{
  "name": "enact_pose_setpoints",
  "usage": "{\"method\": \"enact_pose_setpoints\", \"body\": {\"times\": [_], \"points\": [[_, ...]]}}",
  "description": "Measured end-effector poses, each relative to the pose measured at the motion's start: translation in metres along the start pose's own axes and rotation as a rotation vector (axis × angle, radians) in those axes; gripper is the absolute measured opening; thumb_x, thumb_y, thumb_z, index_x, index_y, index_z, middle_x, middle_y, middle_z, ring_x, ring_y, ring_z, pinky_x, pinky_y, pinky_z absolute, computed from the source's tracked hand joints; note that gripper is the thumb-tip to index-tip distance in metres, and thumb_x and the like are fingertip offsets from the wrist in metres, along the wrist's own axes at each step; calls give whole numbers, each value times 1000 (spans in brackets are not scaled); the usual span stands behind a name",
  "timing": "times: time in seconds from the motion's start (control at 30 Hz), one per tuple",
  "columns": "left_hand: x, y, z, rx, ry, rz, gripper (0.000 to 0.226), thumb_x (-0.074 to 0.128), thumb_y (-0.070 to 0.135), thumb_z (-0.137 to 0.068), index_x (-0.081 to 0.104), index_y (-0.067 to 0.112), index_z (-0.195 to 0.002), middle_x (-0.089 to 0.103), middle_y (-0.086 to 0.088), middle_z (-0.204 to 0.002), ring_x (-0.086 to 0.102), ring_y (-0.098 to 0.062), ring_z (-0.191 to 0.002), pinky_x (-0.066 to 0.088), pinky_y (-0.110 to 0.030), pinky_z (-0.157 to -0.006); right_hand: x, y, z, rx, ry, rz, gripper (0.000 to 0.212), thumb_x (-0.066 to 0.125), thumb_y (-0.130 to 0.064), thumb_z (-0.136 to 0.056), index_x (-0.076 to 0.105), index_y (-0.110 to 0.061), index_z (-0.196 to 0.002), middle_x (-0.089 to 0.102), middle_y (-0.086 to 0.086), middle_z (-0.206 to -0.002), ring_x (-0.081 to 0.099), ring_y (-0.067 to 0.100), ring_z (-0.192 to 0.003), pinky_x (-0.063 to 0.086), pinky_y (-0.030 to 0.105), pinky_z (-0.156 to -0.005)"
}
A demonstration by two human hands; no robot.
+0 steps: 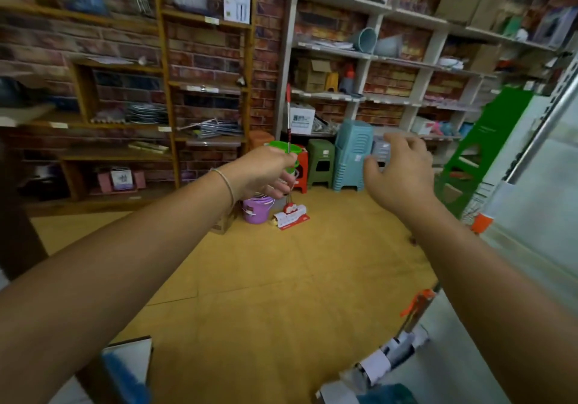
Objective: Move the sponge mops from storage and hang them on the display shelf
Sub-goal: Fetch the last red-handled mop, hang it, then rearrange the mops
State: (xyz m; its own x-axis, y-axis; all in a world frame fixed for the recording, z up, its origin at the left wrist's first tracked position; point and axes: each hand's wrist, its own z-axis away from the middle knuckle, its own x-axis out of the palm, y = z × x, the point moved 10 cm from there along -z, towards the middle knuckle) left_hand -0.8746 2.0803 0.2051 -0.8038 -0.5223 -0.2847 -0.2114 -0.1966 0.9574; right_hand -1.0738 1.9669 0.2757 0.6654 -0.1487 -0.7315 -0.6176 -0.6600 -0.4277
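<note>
A sponge mop (288, 112) with a red and silver pole stands upright at the far shelves. Its red and white packaged head (292, 216) rests on the floor. My left hand (266, 173) is stretched forward in mid-air, fingers loosely curled and holding nothing; it overlaps the pole in view but is well short of it. To the right, at about the same height, my right hand (398, 169) is raised with fingers spread and empty. At the lower right, long items with white labels (375, 364) and an orange part (417, 305) lie against a white display unit (531, 215).
A purple bucket (256, 211) and a green bucket (280, 147) stand by the mop. Stacked plastic stools (352, 159) in teal, green and red line the white wall shelves (369, 97). Wooden shelves (169, 84) fill the left. A green rack (478, 153) stands at the right. The floor (281, 294) is yellow.
</note>
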Motion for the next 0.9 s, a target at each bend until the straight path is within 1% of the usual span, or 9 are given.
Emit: {"method": "enact_pose_setpoints", "body": {"times": [0.07, 0.1, 0.23, 0.43, 0.6, 0.67, 0.77, 0.83, 0.9], "points": [[-11, -4, -18, 10, 26, -34, 38, 43, 32, -104, 49, 5, -130, 63, -17, -105, 60, -24, -77, 54, -31, -63, 21, -7, -16, -15, -26, -8, 57, 52, -41, -95, 39, -18, -146, 39, 14, -144, 37, 36, -134, 35, 53, -110], [-15, -6, -28, 15, 37, -57, 37, 43, 33, -104, 50, 7, -128, 64, -18, -107, 60, -23, -76, 54, -31, -64, 32, -9, -25, -24, -37, -16, 57, 52, -41, -96, 39, -18, -147, 40, 14, -144, 37, 36, -134, 35, 53, -110], [-30, -9, -78, 43, 80, -153, 29, 43, 38, -103, 51, 14, -118, 65, -13, -105, 63, -23, -83, 57, -38, -78, 77, -9, -66, -64, -72, -17, 59, 50, -42, -96, 38, -15, -148, 41, 16, -146, 37, 37, -134, 35, 52, -109], [-37, 0, -172, 56, 124, -201, 30, 45, 40, -101, 56, 15, -114, 66, -11, -105, 67, -25, -91, 57, -42, -84, 132, 16, -152, -78, -103, 18, 58, 50, -42, -96, 42, -11, -143, 48, 21, -138, 44, 42, -127, 41, 51, -102], [-41, 23, -247, 88, 148, -259, 23, 44, 42, -101, 56, 24, -94, 67, -10, -103, 68, -26, -93, 57, -43, -84, 167, 33, -230, -58, -143, 7, 54, 51, -43, -96, 45, -10, -139, 49, 22, -135, 45, 42, -126, 41, 48, -102], [-45, 28, -273, 100, 168, -280, 24, 45, 42, -100, 57, 22, -94, 67, -9, -100, 67, -28, -93, 58, -44, -83, 181, 37, -253, -78, -131, -8, 53, 51, -41, -96, 46, -9, -138, 51, 23, -133, 46, 44, -124, 42, 49, -100], [-47, 26, -308, 123, 180, -314, 26, 46, 41, -99, 59, 18, -98, 65, -10, -97, 62, -25, -85, 57, -44, -81, 207, 43, -281, -102, -153, -26, 54, 51, -39, -97, 45, -7, -140, 52, 27, -132, 47, 46, -123, 42, 49, -99], [-52, 24, -331, 149, 207, -359, 29, 47, 41, -99, 61, 16, -103, 66, -8, -100, 64, -25, -90, 55, -41, -84, 227, 45, -298, -106, -169, -29, 56, 51, -39, -98, 43, -7, -143, 51, 27, -133, 46, 46, -124, 42, 50, -102], [-60, 23, -355, 173, 230, -398, 31, 48, 42, -99, 62, 15, -106, 66, -7, -103, 65, -25, -96, 54, -36, -80, 245, 45, -317, -112, -173, -35, 57, 51, -38, -98, 42, -6, -145, 49, 27, -135, 45, 45, -125, 40, 49, -104]]}}
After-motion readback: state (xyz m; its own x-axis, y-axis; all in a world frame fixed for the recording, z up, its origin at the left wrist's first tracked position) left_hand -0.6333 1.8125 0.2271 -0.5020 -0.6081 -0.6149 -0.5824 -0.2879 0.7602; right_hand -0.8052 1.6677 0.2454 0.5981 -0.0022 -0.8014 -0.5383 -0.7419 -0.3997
